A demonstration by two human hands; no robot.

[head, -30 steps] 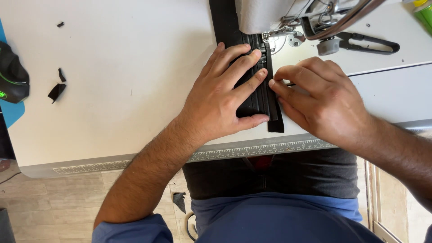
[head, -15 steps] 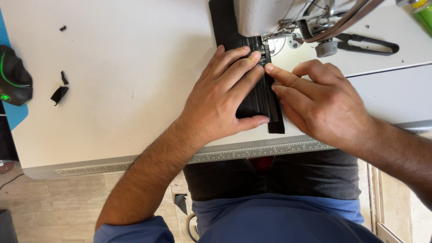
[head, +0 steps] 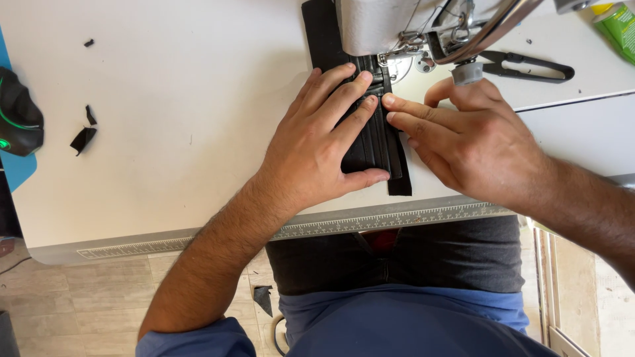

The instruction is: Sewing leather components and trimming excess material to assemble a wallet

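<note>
So the black strap piece (head: 377,142) is lying flat on the white table (head: 185,132), running straight from the near edge up under the sewing machine head (head: 383,23) at 12 o'clock. It looks like a folded or layered strip with raised ridges along its length, so I'd guess it's light and floppy on its own but a bit stiff across the layers, and probably smooth enough to creep sideways if you don't pin it down. Best place to hold it seems to be flat on top, on either side of the stitch line, not pinched at an end. That's pretty much what's going on: the left hand (head: 317,145) is spread flat over the strap, fingers pointing toward the presser foot (head: 390,63) and thumb tucked along the near end — palm down, pressing, not gripping anything. The right hand (head: 469,142) comes in from 3 o'clock, its fingers held together and mostly straight, tips touching the strap's right edge just beside the left fingertips. Further out, black thread snips (head: 529,66) lie at about 2 o'clock behind the right hand, a green bottle (head: 618,26) sits in the far corner, a few black scraps (head: 84,132) lie at 9 o'clock — and a dark mouse (head: 16,119) rests on a blue pad at the left edge. A ruler strip (head: 370,221) runs along the table's near edge.
</note>
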